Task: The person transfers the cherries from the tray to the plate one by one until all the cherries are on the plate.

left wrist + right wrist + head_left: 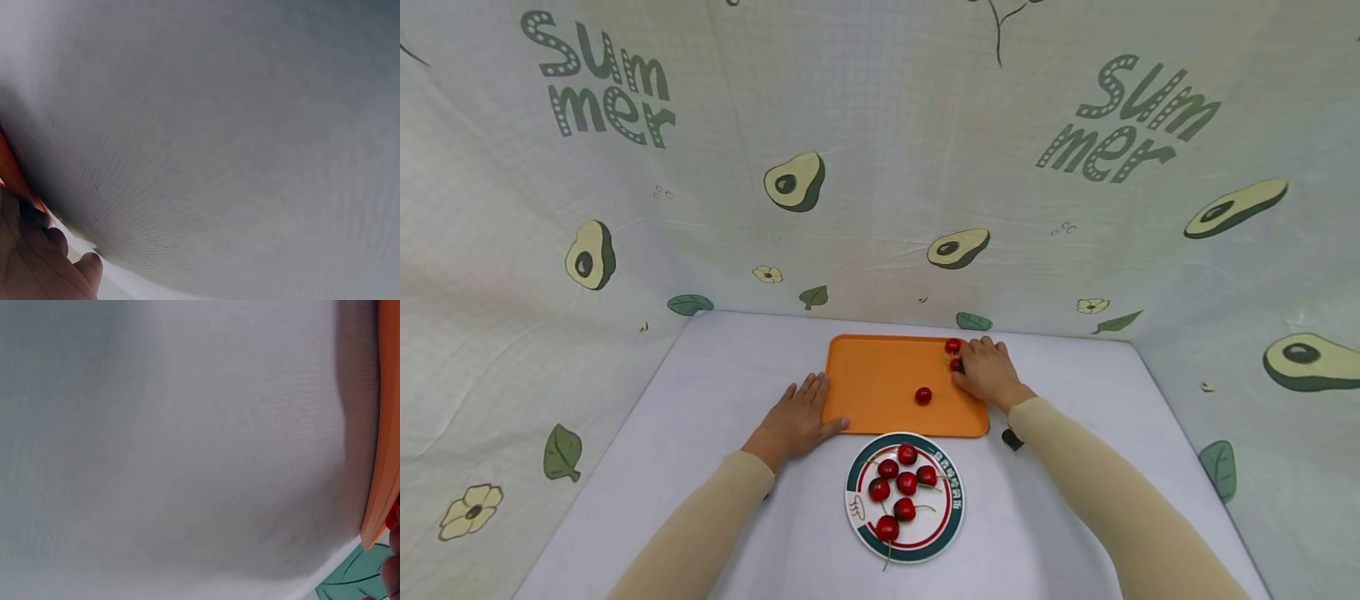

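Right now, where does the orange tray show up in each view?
Head: below centre, the orange tray has the left hand at its left end, the right hand over its right.
Left wrist: a strip at the left edge, around mid-height.
Right wrist: a strip along the right edge, from the top downward.
Shared landmark: the white tabletop.

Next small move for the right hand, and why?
I'd probably have the right hand firm up a pinch on the cherry beside its thumb before any lift: its fingers are right at that cherry, but the head view doesn't clearly show a grip. The left hand is at the left edge of the orange tray, which may help steady it.
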The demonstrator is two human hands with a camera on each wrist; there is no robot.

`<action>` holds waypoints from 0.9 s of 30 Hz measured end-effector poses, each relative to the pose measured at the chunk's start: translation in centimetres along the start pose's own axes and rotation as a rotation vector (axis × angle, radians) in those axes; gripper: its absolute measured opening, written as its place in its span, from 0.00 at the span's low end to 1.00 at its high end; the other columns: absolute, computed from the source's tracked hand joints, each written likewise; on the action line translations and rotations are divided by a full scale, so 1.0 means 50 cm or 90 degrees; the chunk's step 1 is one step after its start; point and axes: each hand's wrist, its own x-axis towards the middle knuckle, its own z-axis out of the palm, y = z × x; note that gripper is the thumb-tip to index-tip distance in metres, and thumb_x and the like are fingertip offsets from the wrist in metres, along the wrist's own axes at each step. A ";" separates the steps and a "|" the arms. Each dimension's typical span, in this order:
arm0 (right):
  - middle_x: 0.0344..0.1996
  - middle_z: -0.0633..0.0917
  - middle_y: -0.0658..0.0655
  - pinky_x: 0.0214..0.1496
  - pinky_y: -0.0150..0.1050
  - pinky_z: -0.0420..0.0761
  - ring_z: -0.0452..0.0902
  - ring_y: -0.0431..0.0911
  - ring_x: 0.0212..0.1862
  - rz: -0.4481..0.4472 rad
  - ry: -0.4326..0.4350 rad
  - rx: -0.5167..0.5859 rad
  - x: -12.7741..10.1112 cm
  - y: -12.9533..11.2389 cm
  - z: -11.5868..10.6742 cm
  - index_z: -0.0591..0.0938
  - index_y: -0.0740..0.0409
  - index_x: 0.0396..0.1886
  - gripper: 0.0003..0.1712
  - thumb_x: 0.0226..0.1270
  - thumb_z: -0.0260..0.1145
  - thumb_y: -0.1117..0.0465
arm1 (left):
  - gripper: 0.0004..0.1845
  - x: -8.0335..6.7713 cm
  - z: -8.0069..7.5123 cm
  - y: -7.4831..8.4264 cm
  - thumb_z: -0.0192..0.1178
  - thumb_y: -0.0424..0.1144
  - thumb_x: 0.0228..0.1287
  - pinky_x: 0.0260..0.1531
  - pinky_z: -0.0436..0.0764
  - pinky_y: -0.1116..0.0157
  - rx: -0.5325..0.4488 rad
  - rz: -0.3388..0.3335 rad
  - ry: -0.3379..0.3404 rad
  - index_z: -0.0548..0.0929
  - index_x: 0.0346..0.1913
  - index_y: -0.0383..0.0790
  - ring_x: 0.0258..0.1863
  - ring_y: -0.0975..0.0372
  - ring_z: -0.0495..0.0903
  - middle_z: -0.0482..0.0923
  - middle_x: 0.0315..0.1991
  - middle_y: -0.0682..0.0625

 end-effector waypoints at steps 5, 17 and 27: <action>0.54 0.84 0.63 0.63 0.58 0.76 0.73 0.58 0.55 -0.032 0.030 -0.004 -0.004 -0.003 0.004 0.82 0.64 0.59 0.31 0.74 0.68 0.42 | 0.55 0.001 0.000 0.001 0.44 0.75 0.74 0.84 0.51 0.45 0.006 0.000 0.000 0.48 0.85 0.34 0.86 0.47 0.48 0.50 0.86 0.39; 0.47 0.83 0.61 0.60 0.56 0.76 0.74 0.57 0.52 -0.104 0.111 0.002 -0.021 -0.029 -0.009 0.80 0.63 0.54 0.27 0.74 0.67 0.43 | 0.55 0.002 0.001 -0.001 0.44 0.75 0.75 0.84 0.50 0.45 0.004 0.006 0.002 0.48 0.85 0.34 0.86 0.47 0.48 0.50 0.86 0.39; 0.45 0.82 0.58 0.61 0.53 0.75 0.73 0.55 0.54 -0.131 0.123 0.000 -0.032 -0.060 -0.021 0.82 0.60 0.51 0.26 0.72 0.69 0.41 | 0.55 0.001 -0.004 0.002 0.44 0.75 0.75 0.84 0.49 0.45 0.001 0.002 -0.004 0.48 0.85 0.33 0.86 0.46 0.48 0.50 0.86 0.39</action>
